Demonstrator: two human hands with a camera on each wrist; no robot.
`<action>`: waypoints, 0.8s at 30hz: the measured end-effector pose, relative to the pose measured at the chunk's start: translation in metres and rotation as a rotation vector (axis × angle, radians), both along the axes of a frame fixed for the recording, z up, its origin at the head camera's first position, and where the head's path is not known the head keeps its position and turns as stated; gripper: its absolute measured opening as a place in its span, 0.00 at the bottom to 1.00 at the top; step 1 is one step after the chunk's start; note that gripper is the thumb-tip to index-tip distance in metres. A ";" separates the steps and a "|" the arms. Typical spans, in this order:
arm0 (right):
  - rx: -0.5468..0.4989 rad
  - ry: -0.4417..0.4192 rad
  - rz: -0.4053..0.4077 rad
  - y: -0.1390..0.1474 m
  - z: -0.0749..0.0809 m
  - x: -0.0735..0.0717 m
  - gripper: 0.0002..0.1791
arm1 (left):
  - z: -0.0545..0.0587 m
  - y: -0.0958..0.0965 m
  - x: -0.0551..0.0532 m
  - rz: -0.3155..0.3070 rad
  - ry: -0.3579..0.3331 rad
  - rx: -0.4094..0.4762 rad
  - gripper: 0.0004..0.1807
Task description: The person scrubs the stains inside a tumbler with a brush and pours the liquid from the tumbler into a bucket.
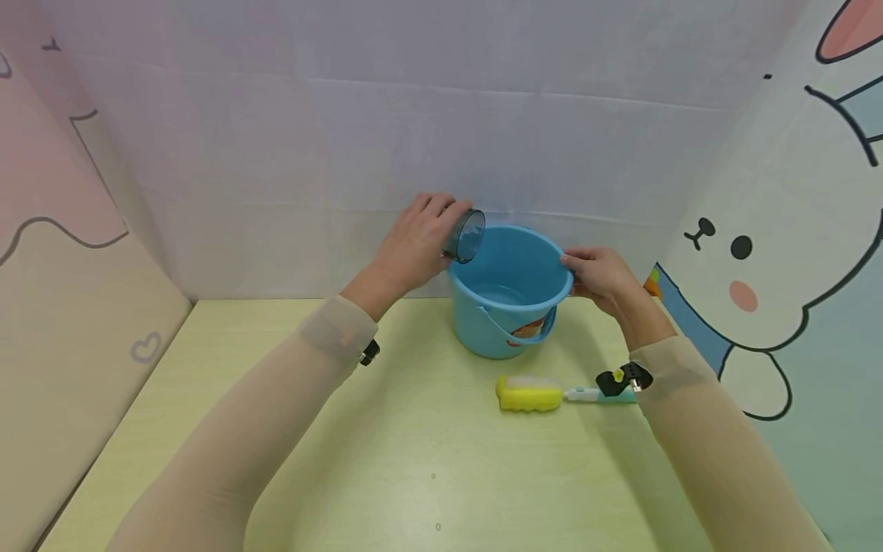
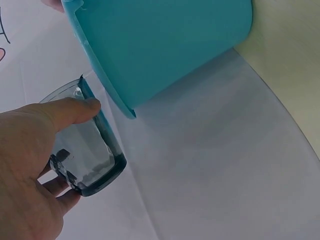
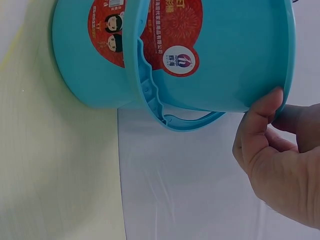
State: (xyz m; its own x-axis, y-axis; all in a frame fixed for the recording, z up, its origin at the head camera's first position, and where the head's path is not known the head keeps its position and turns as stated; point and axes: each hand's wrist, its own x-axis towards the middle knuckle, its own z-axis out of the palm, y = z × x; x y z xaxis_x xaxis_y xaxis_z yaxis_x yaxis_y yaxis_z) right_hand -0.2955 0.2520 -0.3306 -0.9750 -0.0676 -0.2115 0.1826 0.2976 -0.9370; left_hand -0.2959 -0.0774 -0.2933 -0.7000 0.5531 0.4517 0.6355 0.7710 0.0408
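A blue plastic bucket (image 1: 476, 326) stands upright at the back of the table, its handle (image 1: 507, 333) hanging down at the front. My left hand (image 1: 417, 241) grips a dark see-through cup (image 1: 467, 236), tilted with its mouth toward the bucket at the left rim. In the left wrist view the thumb lies along the side of the cup (image 2: 87, 150), and the fingers wrap behind it. The right hand (image 1: 600, 280) pinches the bucket's right rim between thumb and fingers. A red label (image 3: 180, 35) shows on the bucket's side in the right wrist view.
A brush with a yellow head (image 1: 530, 395) and a white-green handle (image 1: 586, 394) lies in front of the bucket, partly under the right forearm. Pale cloth (image 1: 276, 153) hangs behind the table (image 1: 414, 460). A wall with a cartoon rabbit (image 1: 773, 253) rises at the right.
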 end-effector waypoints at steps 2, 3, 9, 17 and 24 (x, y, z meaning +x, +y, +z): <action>-0.004 0.001 0.001 0.000 0.000 0.000 0.30 | 0.000 0.000 0.000 -0.001 0.006 -0.001 0.46; -0.004 0.002 0.002 0.000 0.000 0.000 0.30 | 0.000 0.000 0.000 -0.001 0.008 -0.001 0.46; 0.001 0.003 0.010 0.000 0.001 0.002 0.30 | 0.000 0.001 0.001 -0.003 0.012 -0.002 0.45; 0.000 0.003 0.007 0.001 0.000 0.002 0.30 | 0.001 0.003 0.002 -0.004 0.021 -0.013 0.45; -0.007 0.001 0.006 0.001 0.001 0.002 0.30 | 0.002 0.004 0.003 -0.002 0.012 -0.029 0.45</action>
